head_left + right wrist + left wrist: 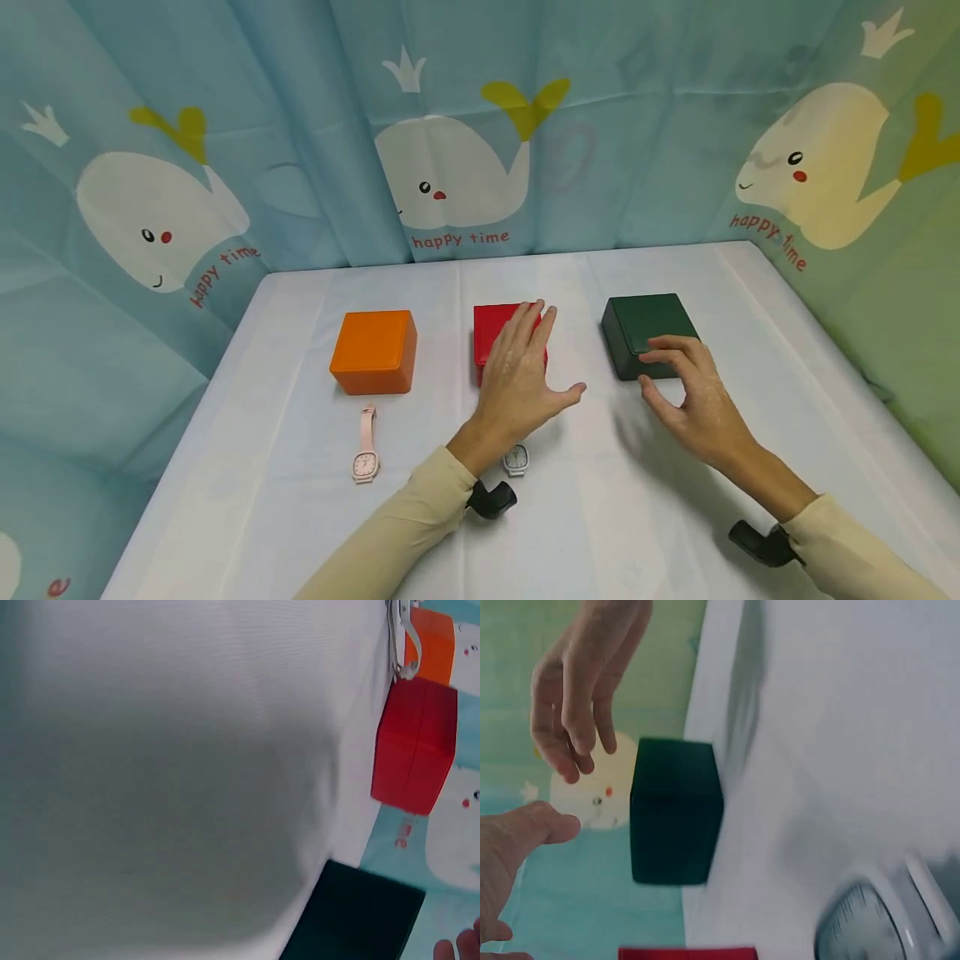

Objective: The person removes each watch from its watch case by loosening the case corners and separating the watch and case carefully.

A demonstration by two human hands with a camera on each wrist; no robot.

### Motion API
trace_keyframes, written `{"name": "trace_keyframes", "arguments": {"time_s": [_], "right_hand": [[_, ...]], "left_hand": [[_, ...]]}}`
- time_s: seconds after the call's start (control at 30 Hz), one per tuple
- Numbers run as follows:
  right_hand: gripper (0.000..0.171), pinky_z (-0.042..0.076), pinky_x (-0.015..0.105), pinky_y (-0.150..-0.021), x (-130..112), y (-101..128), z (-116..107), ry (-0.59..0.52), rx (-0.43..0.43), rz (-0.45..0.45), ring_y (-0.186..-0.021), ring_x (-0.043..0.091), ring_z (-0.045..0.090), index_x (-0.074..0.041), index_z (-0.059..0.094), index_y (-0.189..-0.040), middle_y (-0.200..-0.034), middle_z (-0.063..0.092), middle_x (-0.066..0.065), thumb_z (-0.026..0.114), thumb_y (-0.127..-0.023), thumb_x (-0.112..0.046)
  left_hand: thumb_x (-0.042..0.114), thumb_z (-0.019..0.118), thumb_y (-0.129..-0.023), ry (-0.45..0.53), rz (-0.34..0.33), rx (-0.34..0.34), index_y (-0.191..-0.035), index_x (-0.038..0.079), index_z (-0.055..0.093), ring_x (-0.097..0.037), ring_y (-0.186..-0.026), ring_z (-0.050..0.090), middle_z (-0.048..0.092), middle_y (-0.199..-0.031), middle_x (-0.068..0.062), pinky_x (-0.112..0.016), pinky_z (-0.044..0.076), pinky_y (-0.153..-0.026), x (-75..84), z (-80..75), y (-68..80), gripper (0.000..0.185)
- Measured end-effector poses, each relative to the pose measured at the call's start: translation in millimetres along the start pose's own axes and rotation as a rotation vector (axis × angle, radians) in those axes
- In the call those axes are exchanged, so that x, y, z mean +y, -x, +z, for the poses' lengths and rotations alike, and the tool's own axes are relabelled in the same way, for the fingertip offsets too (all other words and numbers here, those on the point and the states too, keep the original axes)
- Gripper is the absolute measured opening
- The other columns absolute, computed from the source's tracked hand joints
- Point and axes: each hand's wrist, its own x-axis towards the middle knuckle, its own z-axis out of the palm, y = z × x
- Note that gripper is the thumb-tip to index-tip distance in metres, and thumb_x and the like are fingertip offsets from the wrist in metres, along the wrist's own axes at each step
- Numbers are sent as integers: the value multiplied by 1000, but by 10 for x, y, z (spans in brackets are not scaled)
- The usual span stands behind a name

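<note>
Three closed boxes stand in a row on the white table (285, 517): an orange box (373, 350) on the left, a red box (493, 329) in the middle and a dark green box (645, 325) on the right. My left hand (525, 350) lies flat over the red box, fingers straight, thumb spread. My right hand (675, 375) hovers at the green box's near edge with loosely bent fingers. The left wrist view shows a small gap between the right hand (577, 712) and the green box (676, 810). Neither hand holds anything.
A pink watch (365, 450) lies in front of the orange box. A white-faced watch (515, 459) lies partly under my left wrist, also close in the left wrist view (862, 922). A whale-print curtain (450, 125) closes in the table at the back and sides.
</note>
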Motion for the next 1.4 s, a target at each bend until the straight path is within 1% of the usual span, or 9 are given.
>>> {"name": "trace_keyframes", "arguments": {"time_s": [0.27, 0.43, 0.7, 0.87, 1.07, 1.13, 1.23, 1.33, 1.4], "right_hand": [[40, 36, 14, -92, 116, 124, -134, -32, 215, 186, -125, 10, 38, 11, 59, -118, -134, 49, 25, 69, -80, 17], [45, 38, 11, -89, 229, 158, -204, -39, 241, 381, -122, 4, 39, 8, 55, -131, -135, 47, 17, 63, -87, 11], [65, 36, 5, -93, 472, 131, -290, -147, -29, 601, -136, 53, 36, 9, 24, -156, -154, 31, 34, 54, -102, -11], [74, 37, 3, -88, 555, 132, -260, -195, -178, 664, -135, 56, 35, 7, 14, -159, -152, 31, 39, 57, -104, -19], [83, 39, 2, -81, 605, 119, -235, -197, -237, 630, -130, 57, 43, 9, 16, -158, -143, 39, 41, 67, -100, -22], [83, 40, 3, -81, 635, 113, -215, -200, -239, 602, -125, 51, 50, 10, 20, -156, -139, 44, 40, 71, -98, -21], [78, 42, 4, -81, 693, 115, -191, -187, -225, 553, -116, 22, 61, 13, 31, -151, -132, 51, 39, 75, -95, -18], [69, 43, 4, -79, 753, 121, -173, -156, -186, 514, -104, -9, 52, 15, 40, -145, -127, 57, 39, 75, -95, -16], [65, 43, 3, -78, 783, 123, -160, -134, -161, 497, -98, -18, 47, 17, 45, -142, -123, 59, 39, 76, -94, -15]], "left_hand": [[58, 81, -78, -136, 53, -217, -159, 10, 32, -26, -150, 25, 30, -163, -6, -37, 21, -120, 267, 213, -200, 107], [57, 80, -79, -144, 84, -294, -160, 11, 31, -26, -149, 27, 30, -163, -6, -39, 27, -118, 397, 349, -323, 106], [56, 80, -79, -80, 54, -408, -161, 13, 27, -25, -150, 25, 28, -164, -7, -36, 29, -116, 481, 491, -554, 107], [59, 78, -80, -108, 14, -449, -162, 16, 24, -20, -150, 24, 26, -164, -3, -31, 29, -115, 498, 595, -672, 107], [58, 78, -81, -132, -18, -455, -162, 17, 24, -20, -150, 23, 24, -165, -3, -31, 31, -114, 490, 701, -783, 106], [59, 77, -82, -156, -27, -472, -162, 17, 26, -19, -150, 22, 22, -166, -2, -30, 31, -114, 475, 735, -803, 104], [58, 76, -84, -197, -36, -497, -161, 17, 30, -17, -151, 20, 22, -166, 0, -28, 31, -114, 456, 774, -816, 99], [58, 76, -85, -238, -33, -508, -160, 17, 35, -15, -151, 19, 23, -166, 1, -27, 30, -114, 445, 792, -826, 94], [59, 75, -85, -264, -23, -505, -159, 17, 38, -14, -151, 19, 24, -166, 1, -26, 30, -114, 439, 789, -836, 92]]}}
